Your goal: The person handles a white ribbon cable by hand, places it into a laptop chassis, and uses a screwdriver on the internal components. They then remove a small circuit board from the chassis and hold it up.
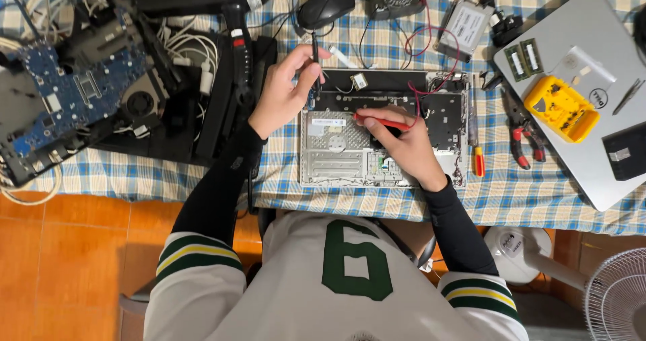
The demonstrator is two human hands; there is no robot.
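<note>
Silver laptop base (336, 163) lies open on the checked cloth. Right hand (404, 149) rests on its middle, pinching a red probe (383, 121) that points left. Left hand (286, 89), at its upper-left corner, grips a black probe (315, 62) upright.

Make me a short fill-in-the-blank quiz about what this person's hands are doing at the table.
1. The right hand holds a ____ probe.
2. The left hand holds a ____ probe.
3. Both probes meet the opened ____.
4. The yellow meter lies on a closed, ____ laptop.

Missing words: red; black; laptop; silver
</note>
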